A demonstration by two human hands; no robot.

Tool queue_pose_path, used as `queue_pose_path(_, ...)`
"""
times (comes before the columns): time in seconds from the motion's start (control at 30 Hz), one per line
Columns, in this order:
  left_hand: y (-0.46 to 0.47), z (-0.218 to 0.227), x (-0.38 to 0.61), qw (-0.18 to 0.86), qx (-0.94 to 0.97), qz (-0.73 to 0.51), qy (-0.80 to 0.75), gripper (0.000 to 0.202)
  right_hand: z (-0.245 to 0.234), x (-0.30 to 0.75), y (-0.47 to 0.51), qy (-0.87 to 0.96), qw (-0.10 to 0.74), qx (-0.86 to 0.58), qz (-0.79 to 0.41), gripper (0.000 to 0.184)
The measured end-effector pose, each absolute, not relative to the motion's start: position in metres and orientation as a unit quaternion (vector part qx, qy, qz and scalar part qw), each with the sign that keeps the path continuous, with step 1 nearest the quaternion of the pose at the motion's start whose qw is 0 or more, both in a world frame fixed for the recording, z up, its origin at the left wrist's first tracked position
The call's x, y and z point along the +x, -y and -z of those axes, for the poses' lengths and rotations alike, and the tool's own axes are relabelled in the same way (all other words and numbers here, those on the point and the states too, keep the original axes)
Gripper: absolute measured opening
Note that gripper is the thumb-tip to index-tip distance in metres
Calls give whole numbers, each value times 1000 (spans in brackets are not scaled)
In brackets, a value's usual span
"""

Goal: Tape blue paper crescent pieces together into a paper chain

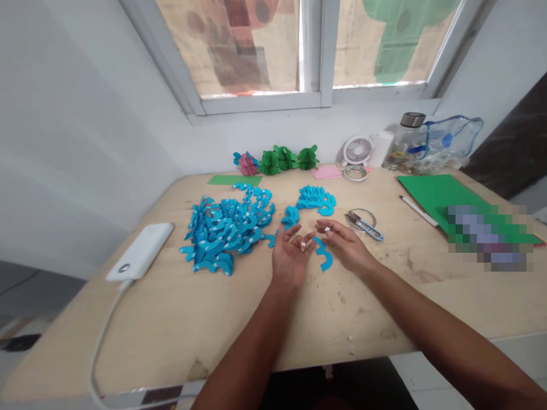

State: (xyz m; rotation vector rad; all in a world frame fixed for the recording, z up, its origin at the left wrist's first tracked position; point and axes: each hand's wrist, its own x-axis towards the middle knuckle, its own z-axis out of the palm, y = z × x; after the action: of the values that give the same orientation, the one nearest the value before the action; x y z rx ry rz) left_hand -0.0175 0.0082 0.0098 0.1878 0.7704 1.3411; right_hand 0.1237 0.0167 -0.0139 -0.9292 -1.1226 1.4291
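A wavy blue paper cutout (326,261) hangs from the fingertips of my left hand (291,257), which is turned partly palm up. A small white square (303,245) shows at those fingers. My right hand (348,246) is close by on the right, its fingers bent, with another small white square (327,229) at the fingertips. To the left lies a big heap of similar blue cutouts (226,230), many bearing small white squares. Beyond my hands is a smaller row of overlapping blue cutouts (314,197), with a few more (290,217) near my left fingers.
A power bank (143,250) with a cable lies left. Tape rolls (355,173), a blue cutter (367,224), a white pen (417,210) and green sheets (431,193) lie right. Green paper shapes (284,158), a small fan (358,150) and a bottle (405,139) line the wall.
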Motion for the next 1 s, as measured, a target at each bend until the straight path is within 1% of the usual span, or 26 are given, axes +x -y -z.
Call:
queue_pose_path(0.17,-7,-12,-17,712,90,-612,-332,34,-1,125,-13,385,524,-362,-668,26)
queue_pose_path(0.3,-5,-15,-17,711,97,-623,-312,32,-9,128,-9,404,514,-367,-661,24)
queue_pose_path(0.43,-6,-16,-19,715,94,-627,-294,32,-15,132,-7,438,479,-368,-666,24)
queue_pose_path(0.57,-7,-16,-20,726,85,-618,-289,35,-14,136,-9,404,472,-327,-713,23)
queue_pose_path(0.7,-6,-17,-20,720,88,-619,-302,36,-12,137,-12,357,474,-317,-740,21)
queue_pose_path(1.0,-4,-22,-19,713,78,-623,-314,34,-8,135,-14,342,486,-341,-728,19)
